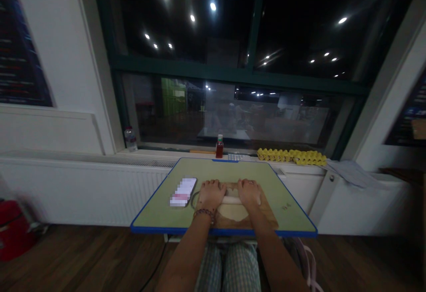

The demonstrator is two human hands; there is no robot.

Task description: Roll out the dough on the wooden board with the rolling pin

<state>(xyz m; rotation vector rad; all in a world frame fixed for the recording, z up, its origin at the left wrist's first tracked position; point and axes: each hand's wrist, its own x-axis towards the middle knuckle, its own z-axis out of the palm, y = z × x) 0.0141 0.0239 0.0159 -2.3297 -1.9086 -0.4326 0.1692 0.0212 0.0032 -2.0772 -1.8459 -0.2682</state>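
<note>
A pale rolling pin (pixel 231 200) lies crosswise over a thin, flattened sheet of dough (pixel 234 213) on a wooden board (pixel 269 216). My left hand (pixel 212 193) is over the pin's left end, its fingers curving forward and down; a beaded bracelet circles that wrist. At the right end my right hand (pixel 249 192) bears on the pin in the same way, with a ring on one finger. Between the hands a stretch of the pin shows, with more pale dough just beyond it. Both palms and the pin's ends are hidden.
A phone (pixel 183 192) lies left of the board on the green, blue-edged table (pixel 153 212). On the sill behind stand a bottle of red liquid (pixel 219 146), yellow egg trays (pixel 292 156) and a clear bottle (pixel 131 139). A grey cloth (pixel 353 176) drapes at right.
</note>
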